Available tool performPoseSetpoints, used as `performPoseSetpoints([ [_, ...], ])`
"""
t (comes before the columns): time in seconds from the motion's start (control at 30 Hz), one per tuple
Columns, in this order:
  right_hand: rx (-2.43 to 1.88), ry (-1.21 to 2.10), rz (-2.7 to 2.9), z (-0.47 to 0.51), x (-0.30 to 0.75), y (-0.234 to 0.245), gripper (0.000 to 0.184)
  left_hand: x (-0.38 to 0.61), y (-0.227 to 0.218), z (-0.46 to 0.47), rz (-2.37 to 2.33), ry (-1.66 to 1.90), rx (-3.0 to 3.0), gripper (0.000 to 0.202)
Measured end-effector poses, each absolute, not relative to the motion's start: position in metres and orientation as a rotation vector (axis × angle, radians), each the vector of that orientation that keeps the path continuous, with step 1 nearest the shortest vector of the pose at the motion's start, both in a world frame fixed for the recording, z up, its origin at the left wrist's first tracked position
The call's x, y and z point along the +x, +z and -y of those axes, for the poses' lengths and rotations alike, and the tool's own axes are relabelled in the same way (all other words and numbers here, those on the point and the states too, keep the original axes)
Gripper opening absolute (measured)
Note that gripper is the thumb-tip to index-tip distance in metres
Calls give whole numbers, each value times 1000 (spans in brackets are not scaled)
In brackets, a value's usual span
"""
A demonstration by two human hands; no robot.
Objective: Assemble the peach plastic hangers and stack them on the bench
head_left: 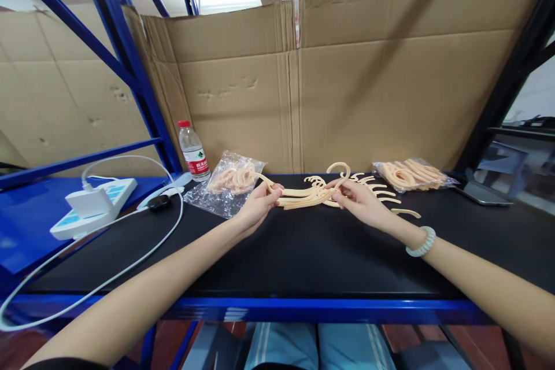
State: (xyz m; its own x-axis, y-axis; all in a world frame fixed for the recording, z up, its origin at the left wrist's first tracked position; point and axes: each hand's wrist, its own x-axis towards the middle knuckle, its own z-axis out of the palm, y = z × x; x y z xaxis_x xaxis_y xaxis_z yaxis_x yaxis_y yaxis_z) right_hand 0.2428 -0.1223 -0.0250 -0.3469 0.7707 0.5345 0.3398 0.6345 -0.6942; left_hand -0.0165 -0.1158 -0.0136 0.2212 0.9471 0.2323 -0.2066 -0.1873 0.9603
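My left hand (261, 203) pinches a thin, curved peach plastic hanger arm (260, 177) between thumb and fingers. Closed around the base of a peach hanger hook (340, 166) is my right hand (355, 199), which wears a pale coiled band at the wrist. Several long hanger arms (299, 201) span the space between the hands. Whether they are joined to the held pieces I cannot tell. Behind and beside the right hand, more loose hanger parts (381, 191) lie in a row on the black tabletop (312, 260), partly hidden by the fingers.
An opened clear bag of peach parts (234, 179) lies left, near a red-capped water bottle (193, 151). At right are another filled bag (411, 174) and a phone-like slab (481, 192). A power strip (95, 208) and looping white cable (167, 237) occupy the left side. Cardboard (368, 87) stands behind.
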Motion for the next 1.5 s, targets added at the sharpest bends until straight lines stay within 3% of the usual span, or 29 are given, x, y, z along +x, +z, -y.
performPoseSetpoints([
  [0.3, -838, 515, 1787, 138, 237, -13, 37, -16, -7, 125, -682, 1082, 1272, 22],
  [0.7, -783, 458, 1781, 141, 240, -15, 24, -19, -7, 122, -590, 1008, 1258, 24],
  [1.5, -777, 268, 1834, 143, 239, -19, 18, -21, -6, 120, -545, 932, 1279, 24],
])
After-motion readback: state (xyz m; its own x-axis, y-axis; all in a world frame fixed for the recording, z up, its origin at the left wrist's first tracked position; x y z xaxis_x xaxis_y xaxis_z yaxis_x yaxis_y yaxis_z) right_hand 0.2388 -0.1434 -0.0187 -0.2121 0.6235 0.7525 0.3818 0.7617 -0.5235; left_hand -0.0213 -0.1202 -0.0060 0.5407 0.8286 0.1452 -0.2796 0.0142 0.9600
